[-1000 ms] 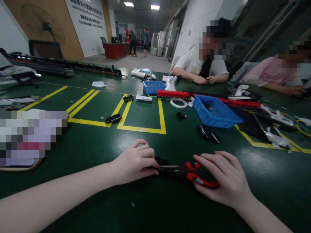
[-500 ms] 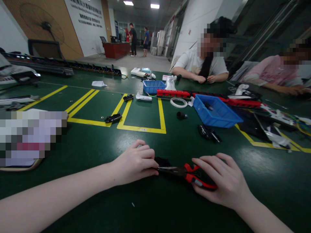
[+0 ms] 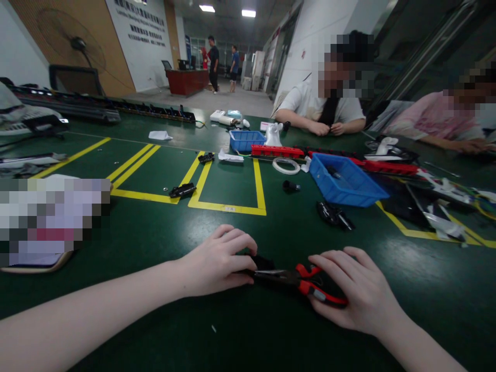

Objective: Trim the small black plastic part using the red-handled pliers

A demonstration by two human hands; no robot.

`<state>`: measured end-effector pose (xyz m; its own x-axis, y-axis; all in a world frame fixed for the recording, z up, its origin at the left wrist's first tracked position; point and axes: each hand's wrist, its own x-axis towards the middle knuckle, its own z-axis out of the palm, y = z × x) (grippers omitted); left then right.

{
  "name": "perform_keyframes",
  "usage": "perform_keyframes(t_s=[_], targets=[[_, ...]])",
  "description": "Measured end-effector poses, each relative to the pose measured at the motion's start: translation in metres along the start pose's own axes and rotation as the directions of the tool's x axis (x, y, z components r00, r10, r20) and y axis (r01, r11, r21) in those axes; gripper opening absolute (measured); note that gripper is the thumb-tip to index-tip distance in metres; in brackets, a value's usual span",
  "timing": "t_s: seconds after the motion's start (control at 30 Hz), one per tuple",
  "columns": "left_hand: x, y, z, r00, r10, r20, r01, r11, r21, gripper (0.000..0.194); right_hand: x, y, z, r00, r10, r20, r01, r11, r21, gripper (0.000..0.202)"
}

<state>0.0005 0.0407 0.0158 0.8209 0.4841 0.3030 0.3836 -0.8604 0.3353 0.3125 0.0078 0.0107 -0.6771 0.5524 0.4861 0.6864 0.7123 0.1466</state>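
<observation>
My right hand is wrapped around the red handles of a pair of needle-nose pliers. The pliers lie low over the green table, their thin jaws reaching left to the fingertips of my left hand. Those fingers are bent in a pinch around a small black part, mostly dark and partly hidden by them. Its exact kind does not show. Whether the jaws bite on it I cannot tell.
Beyond the hands lie black plastic pieces, a short black cylinder and a blue bin. A smaller blue basket and a white tape roll stand farther back. Two people sit across the table.
The fingers of my left hand have lifted and loosened slightly near the plier tips. The pliers stay in my right hand, and the whole view has shifted a little.
</observation>
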Motion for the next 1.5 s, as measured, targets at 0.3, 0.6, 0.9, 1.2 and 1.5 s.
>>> perform_keyframes(t_s=[0.3,0.6,0.9,1.2,1.5], targets=[[-0.001,-0.007,0.005,0.999,0.027,0.025,-0.023,0.987,-0.162,0.015,-0.002,0.004,0.002,0.999,-0.042,-0.01,0.042,0.999,-0.002,0.038],[-0.003,-0.007,0.007,0.999,0.039,-0.028,-0.041,0.996,-0.083,0.016,0.0,0.008,0.005,1.0,-0.016,0.019,0.016,1.0,-0.011,0.043],[-0.007,-0.006,0.007,0.998,0.04,-0.057,-0.041,0.999,-0.02,0.019,0.002,0.003,0.002,0.992,0.073,0.103,-0.073,0.997,-0.004,0.042],[-0.008,-0.004,0.009,0.995,0.044,-0.094,-0.049,0.998,-0.049,0.019,0.007,-0.007,-0.009,0.97,0.151,0.191,-0.156,0.988,0.01,0.038],[-0.007,0.001,0.009,0.996,0.028,-0.087,-0.032,0.998,-0.046,0.017,0.009,-0.013,-0.015,0.973,0.148,0.178,-0.149,0.989,-0.005,0.041]])
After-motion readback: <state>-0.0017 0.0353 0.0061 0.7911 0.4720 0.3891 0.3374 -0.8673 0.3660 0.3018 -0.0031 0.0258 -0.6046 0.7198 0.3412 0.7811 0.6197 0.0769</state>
